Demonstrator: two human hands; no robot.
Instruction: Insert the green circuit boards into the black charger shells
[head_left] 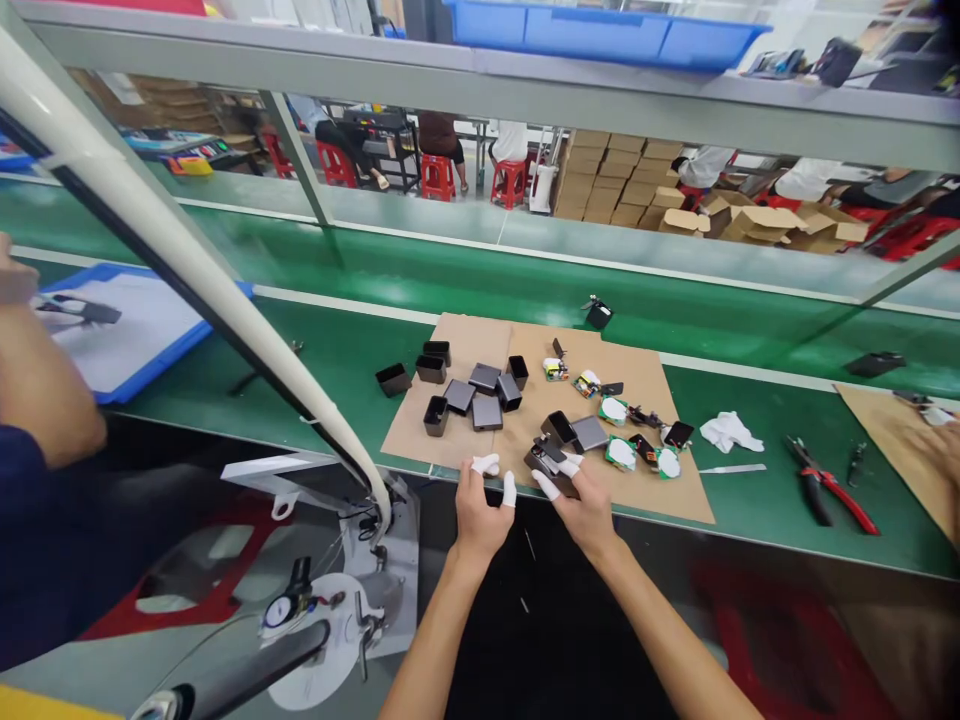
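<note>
- Right hand (583, 508): fingers pinch a black housing (546, 458) at the near edge of the cardboard sheet (465, 340).
- Left hand (480, 512): loosely curled, holding nothing, at the same edge.
- Empty housings (459, 392) on the sheet's left and circuit boards (621, 452) on its right lie separate, so the work is judged early.

Nothing readable here, honestly. The gauge dial (279, 610) is too small to make out, and the black housing (546, 458) in the right hand (589, 505) shows no legible marking.
</note>
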